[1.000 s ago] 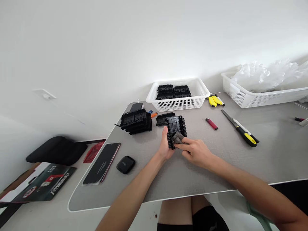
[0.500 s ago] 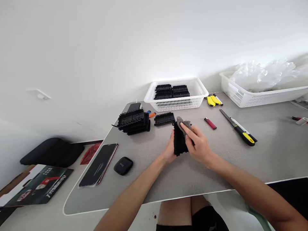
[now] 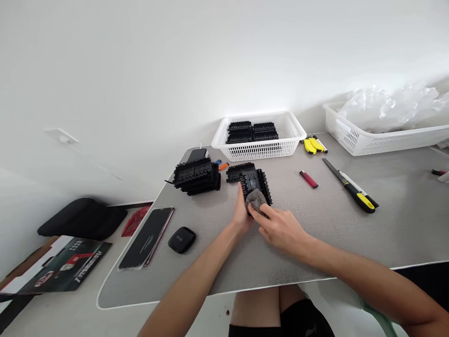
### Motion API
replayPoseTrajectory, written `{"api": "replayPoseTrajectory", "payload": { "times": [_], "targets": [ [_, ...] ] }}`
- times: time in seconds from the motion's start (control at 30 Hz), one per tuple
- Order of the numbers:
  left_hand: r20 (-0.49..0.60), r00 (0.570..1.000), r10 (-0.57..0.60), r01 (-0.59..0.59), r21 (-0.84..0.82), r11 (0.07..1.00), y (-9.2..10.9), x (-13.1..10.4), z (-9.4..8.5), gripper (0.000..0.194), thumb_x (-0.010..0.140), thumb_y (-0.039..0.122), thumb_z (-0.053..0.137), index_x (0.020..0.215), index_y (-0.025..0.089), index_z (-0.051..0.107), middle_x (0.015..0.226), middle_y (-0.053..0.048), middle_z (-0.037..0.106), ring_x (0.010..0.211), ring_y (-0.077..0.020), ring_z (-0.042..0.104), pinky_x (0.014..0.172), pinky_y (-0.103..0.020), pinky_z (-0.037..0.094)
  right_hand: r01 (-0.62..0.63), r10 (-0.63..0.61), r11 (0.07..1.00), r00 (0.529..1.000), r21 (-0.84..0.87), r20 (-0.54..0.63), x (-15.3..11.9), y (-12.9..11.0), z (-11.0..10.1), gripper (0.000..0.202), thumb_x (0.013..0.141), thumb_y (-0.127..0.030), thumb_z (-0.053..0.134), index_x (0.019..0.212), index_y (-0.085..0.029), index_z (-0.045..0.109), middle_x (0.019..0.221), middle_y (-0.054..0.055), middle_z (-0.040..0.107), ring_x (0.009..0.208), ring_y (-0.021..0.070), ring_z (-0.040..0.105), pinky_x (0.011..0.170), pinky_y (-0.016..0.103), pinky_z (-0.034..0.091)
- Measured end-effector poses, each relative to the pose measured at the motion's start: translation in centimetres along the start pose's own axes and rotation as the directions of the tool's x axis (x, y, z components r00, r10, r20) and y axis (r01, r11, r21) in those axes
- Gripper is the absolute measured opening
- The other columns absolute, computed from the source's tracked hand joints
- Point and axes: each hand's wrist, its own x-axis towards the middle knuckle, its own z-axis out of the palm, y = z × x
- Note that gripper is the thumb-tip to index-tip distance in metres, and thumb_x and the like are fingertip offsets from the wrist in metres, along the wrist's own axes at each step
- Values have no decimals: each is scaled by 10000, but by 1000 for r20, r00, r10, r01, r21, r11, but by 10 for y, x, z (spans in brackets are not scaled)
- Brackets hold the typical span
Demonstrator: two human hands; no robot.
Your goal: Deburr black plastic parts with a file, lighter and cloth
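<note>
A black toothed plastic part [image 3: 253, 181] is held up over the table by my left hand [image 3: 242, 209], which grips its left side; some of those fingers are hidden beneath it. My right hand [image 3: 278, 223] pinches a grey cloth [image 3: 256, 199] and presses it on the near end of the part. Just behind lies another black part [image 3: 235, 172], partly covered by the held one. To the left is a stack of similar parts [image 3: 196, 175].
A white basket [image 3: 261, 152] holds several black parts. Further right are a basket [image 3: 372, 142] with clear plastic bags, yellow-handled tool [image 3: 313, 145], red lighter [image 3: 308, 179] and file [image 3: 358, 196]. Phone [image 3: 146, 238] and black case [image 3: 181, 240] lie at left.
The cloth and my right hand have moved down and left, from the far end of the part to its near end. The part is now tilted, showing more of its upper face.
</note>
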Motion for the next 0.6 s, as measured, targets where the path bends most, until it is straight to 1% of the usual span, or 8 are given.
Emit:
{"api": "replayPoseTrajectory", "payload": {
  "times": [0.1, 0.17, 0.27, 0.37, 0.43, 0.47, 0.53, 0.6],
  "targets": [
    [13, 999, 52, -51, -72, 996, 11, 2, 2, 532, 890, 612, 437, 896, 145, 692, 803, -43, 708, 714, -165, 656, 713, -275, 540, 53, -55, 996, 998, 67, 26, -4, -3, 5, 465, 889, -137, 429, 1344, -150, 524, 948, 70, 606, 700, 133, 559, 480, 249, 333],
    [11, 995, 98, -96, -103, 990, 16, 3, 2, 546, 906, 606, 407, 939, 141, 692, 863, -54, 719, 768, -170, 667, 744, -274, 540, 65, -65, 983, 998, 171, -3, -6, -2, 9, 417, 861, -128, 452, 1238, -185, 622, 937, 52, 619, 675, 118, 550, 490, 240, 338],
    [17, 990, 137, -135, -89, 987, 19, 5, 0, 569, 905, 624, 389, 987, 150, 693, 902, -64, 727, 829, -187, 674, 771, -290, 540, 8, 77, 907, 980, 421, -184, -8, 4, 9, 380, 832, -110, 436, 1079, -197, 712, 868, 30, 616, 619, 96, 516, 524, 226, 378],
    [66, 991, 120, -119, -27, 993, 14, 6, -4, 568, 897, 633, 399, 1055, 172, 691, 984, -78, 731, 957, -222, 669, 854, -334, 528, -78, 369, 776, 861, 626, -350, -5, 14, 1, 429, 855, -110, 387, 1148, -191, 690, 803, 21, 561, 605, 100, 484, 529, 226, 400],
    [116, 988, 104, -105, 7, 994, 7, 6, -5, 561, 903, 629, 390, 1105, 198, 686, 1089, -79, 717, 1095, -235, 629, 956, -352, 487, -134, 500, 717, 783, 684, -371, -1, 19, -5, 457, 886, -135, 374, 1255, -218, 630, 780, 11, 513, 626, 113, 478, 541, 233, 413],
    [147, 985, 90, -95, 29, 995, 3, 5, -5, 560, 907, 627, 381, 1127, 210, 682, 1140, -76, 704, 1160, -238, 597, 1007, -360, 455, -154, 531, 700, 766, 697, -364, 1, 21, -7, 467, 899, -152, 374, 1303, -230, 594, 781, 9, 496, 645, 121, 480, 559, 239, 426],
    [206, 977, 55, -72, 74, 995, -5, 2, -2, 542, 918, 608, 378, 1170, 226, 669, 1215, -65, 675, 1250, -240, 536, 1087, -371, 383, -175, 536, 685, 778, 707, -327, 4, 22, -8, 484, 920, -179, 372, 1374, -244, 525, 819, 18, 490, 698, 134, 493, 608, 257, 454],
    [236, 972, 22, -48, 106, 993, -13, -1, 0, 517, 926, 578, 398, 1208, 226, 652, 1228, -60, 667, 1288, -239, 502, 1125, -368, 336, -172, 493, 688, 824, 705, -279, 6, 21, -5, 505, 927, -181, 365, 1416, -247, 473, 870, 33, 495, 756, 145, 506, 667, 275, 475]
  ]
}}
